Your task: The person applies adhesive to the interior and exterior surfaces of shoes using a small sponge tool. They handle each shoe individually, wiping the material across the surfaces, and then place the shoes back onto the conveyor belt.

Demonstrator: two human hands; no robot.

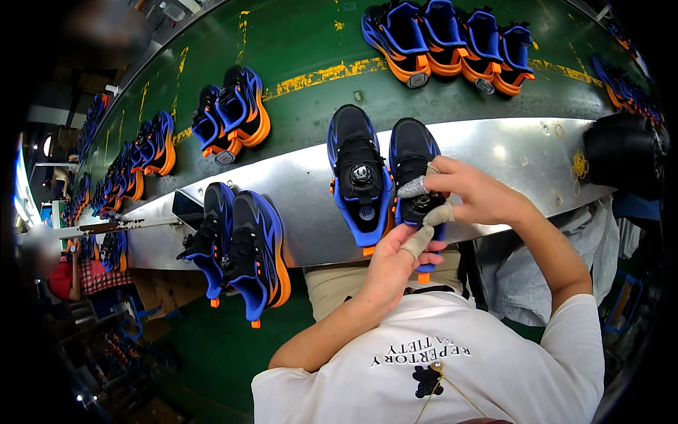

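A second pair of blue-and-orange shoes (240, 247) overhangs the steel ledge (494, 152) — more pairs (448, 42) ride the green conveyor belt (311, 35).

Light: bright overhead, glare on the steel ledge (494, 152).
Shadows: soft, short.
Edges: black fisheye rim, ledge bowed.
Blur: far left of ledge.

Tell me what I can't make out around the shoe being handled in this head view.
- Right shoe of the near pair: its dial and laces are covered by the right hand and left hand.
- Whether either hand grips or only presses: the taped fingertips hide the contact.
- Far shoes along the green belt: too small and bent at the rim.
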